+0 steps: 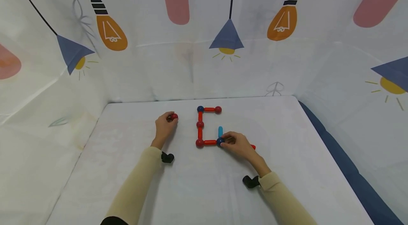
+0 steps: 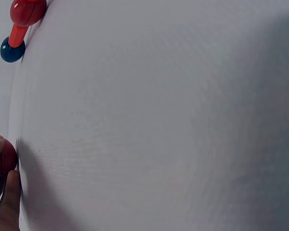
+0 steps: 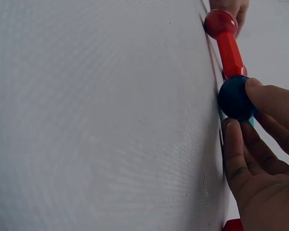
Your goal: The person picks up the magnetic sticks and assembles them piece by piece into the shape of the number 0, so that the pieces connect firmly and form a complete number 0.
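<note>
My left hand (image 1: 164, 127) pinches a red ball (image 1: 174, 116) between thumb and fingers, left of a shape built from balls and rods. In the left wrist view this red ball (image 2: 6, 159) sits close over the tabletop. Thumb and fingertips of my right hand (image 1: 238, 144) grip a dark blue ball (image 3: 235, 98) at the shape's lower right end. A red rod (image 1: 209, 142) links that ball to a red corner ball (image 1: 199, 143). A light blue rod (image 1: 220, 131) points away from the gripped ball. Higher up are a red ball (image 1: 200, 124) and another blue ball (image 1: 200, 108).
A red ball (image 1: 218, 110) ends the shape's upper arm. One red piece (image 1: 253, 147) shows partly behind my right wrist. The white table (image 1: 197, 186) meets a lamp-patterned cloth (image 1: 204, 72) at the back, and dark blue fabric (image 1: 334, 147) runs along its right edge.
</note>
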Action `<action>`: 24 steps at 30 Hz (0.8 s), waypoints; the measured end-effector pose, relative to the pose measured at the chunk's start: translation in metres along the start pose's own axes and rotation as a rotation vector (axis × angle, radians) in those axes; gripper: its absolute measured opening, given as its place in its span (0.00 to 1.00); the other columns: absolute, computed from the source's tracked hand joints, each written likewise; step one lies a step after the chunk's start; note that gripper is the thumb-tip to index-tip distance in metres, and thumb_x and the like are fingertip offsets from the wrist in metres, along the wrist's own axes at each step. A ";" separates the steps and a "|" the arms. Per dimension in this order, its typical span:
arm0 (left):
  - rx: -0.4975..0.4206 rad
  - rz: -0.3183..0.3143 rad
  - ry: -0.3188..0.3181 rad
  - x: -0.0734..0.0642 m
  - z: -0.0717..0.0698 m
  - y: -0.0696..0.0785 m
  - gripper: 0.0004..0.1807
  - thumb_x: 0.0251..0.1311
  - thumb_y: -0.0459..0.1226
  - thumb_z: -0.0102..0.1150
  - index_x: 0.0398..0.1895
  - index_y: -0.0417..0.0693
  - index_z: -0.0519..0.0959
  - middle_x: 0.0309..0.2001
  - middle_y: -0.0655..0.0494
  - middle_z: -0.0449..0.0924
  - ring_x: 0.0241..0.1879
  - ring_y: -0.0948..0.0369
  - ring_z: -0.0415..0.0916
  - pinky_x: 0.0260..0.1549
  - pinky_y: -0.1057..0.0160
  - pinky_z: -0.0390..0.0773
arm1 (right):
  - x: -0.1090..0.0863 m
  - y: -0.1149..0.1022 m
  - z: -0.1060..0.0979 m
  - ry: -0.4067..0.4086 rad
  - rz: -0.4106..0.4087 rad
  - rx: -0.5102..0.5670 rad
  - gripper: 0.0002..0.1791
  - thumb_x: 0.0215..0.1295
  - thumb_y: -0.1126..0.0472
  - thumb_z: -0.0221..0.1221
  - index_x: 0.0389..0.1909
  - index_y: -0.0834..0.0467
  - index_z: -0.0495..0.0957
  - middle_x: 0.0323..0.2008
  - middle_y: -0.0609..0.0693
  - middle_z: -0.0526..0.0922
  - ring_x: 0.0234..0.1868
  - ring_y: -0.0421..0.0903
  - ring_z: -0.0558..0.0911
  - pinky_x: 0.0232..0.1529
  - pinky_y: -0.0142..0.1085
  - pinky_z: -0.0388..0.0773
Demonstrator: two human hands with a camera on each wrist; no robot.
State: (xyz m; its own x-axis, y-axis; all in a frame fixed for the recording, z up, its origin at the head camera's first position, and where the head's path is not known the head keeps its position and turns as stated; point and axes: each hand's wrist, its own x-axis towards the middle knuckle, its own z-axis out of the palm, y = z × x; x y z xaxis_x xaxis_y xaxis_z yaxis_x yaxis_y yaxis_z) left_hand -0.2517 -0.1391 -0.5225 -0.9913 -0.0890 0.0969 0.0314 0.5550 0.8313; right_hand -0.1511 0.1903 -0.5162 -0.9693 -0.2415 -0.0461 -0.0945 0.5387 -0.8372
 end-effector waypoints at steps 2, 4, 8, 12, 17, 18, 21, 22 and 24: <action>0.003 -0.006 -0.003 0.000 -0.001 0.000 0.21 0.66 0.33 0.64 0.62 0.38 0.79 0.56 0.36 0.82 0.54 0.46 0.81 0.58 0.47 0.80 | 0.000 0.001 0.000 0.000 -0.004 -0.003 0.18 0.66 0.58 0.69 0.54 0.59 0.83 0.48 0.52 0.87 0.44 0.44 0.85 0.50 0.39 0.85; 0.004 -0.011 -0.008 0.000 -0.002 0.000 0.21 0.66 0.34 0.64 0.62 0.39 0.80 0.56 0.37 0.82 0.54 0.46 0.81 0.58 0.48 0.80 | 0.000 0.001 0.000 0.000 -0.003 -0.004 0.18 0.66 0.58 0.69 0.54 0.59 0.83 0.48 0.52 0.87 0.44 0.44 0.85 0.50 0.38 0.85; 0.003 -0.017 -0.005 0.000 -0.002 0.000 0.22 0.66 0.34 0.64 0.62 0.39 0.79 0.57 0.38 0.82 0.55 0.46 0.80 0.58 0.48 0.80 | 0.000 0.001 0.000 0.001 -0.002 0.001 0.18 0.66 0.58 0.69 0.54 0.59 0.83 0.48 0.52 0.87 0.45 0.44 0.85 0.50 0.38 0.85; -0.017 -0.010 0.001 -0.001 0.000 0.002 0.22 0.66 0.33 0.65 0.62 0.38 0.80 0.57 0.38 0.82 0.55 0.46 0.81 0.59 0.48 0.80 | 0.000 0.001 0.000 0.008 -0.003 0.001 0.18 0.66 0.58 0.70 0.54 0.59 0.83 0.48 0.52 0.87 0.44 0.44 0.85 0.50 0.40 0.85; -0.030 0.008 -0.009 -0.003 0.005 0.009 0.21 0.66 0.33 0.65 0.62 0.38 0.80 0.57 0.38 0.83 0.55 0.46 0.82 0.59 0.49 0.80 | 0.001 0.000 0.000 0.004 -0.003 -0.003 0.18 0.66 0.57 0.70 0.54 0.58 0.84 0.48 0.52 0.87 0.44 0.44 0.85 0.50 0.41 0.85; -0.027 0.012 -0.017 -0.003 0.006 0.011 0.22 0.66 0.33 0.65 0.62 0.38 0.80 0.57 0.38 0.83 0.55 0.46 0.82 0.59 0.49 0.80 | 0.001 0.000 0.000 0.001 -0.003 -0.004 0.18 0.66 0.57 0.70 0.54 0.58 0.83 0.48 0.52 0.87 0.44 0.45 0.85 0.50 0.40 0.85; -0.016 0.034 -0.042 -0.004 0.011 0.016 0.22 0.66 0.33 0.65 0.63 0.39 0.80 0.58 0.39 0.83 0.56 0.47 0.83 0.58 0.50 0.81 | 0.002 0.000 0.000 -0.006 -0.006 -0.014 0.18 0.66 0.58 0.70 0.54 0.58 0.84 0.48 0.52 0.87 0.44 0.44 0.85 0.50 0.39 0.85; -0.020 0.041 -0.048 -0.005 0.012 0.018 0.22 0.66 0.33 0.66 0.63 0.39 0.80 0.57 0.39 0.83 0.56 0.47 0.83 0.58 0.51 0.81 | 0.002 0.000 0.000 -0.007 -0.006 -0.018 0.17 0.66 0.58 0.69 0.54 0.58 0.84 0.48 0.52 0.87 0.44 0.44 0.85 0.50 0.39 0.85; -0.018 0.060 -0.062 -0.005 0.016 0.021 0.22 0.66 0.34 0.67 0.62 0.40 0.80 0.58 0.41 0.83 0.56 0.48 0.83 0.58 0.52 0.81 | 0.003 0.001 0.000 -0.007 -0.006 -0.026 0.17 0.66 0.58 0.69 0.54 0.57 0.84 0.48 0.51 0.87 0.44 0.44 0.85 0.50 0.39 0.84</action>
State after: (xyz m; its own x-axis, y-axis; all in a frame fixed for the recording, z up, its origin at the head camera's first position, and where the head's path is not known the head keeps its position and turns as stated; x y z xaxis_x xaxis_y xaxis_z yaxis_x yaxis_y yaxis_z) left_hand -0.2480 -0.1139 -0.5145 -0.9936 -0.0043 0.1129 0.0925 0.5429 0.8347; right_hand -0.1542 0.1903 -0.5171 -0.9670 -0.2507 -0.0451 -0.1064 0.5582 -0.8228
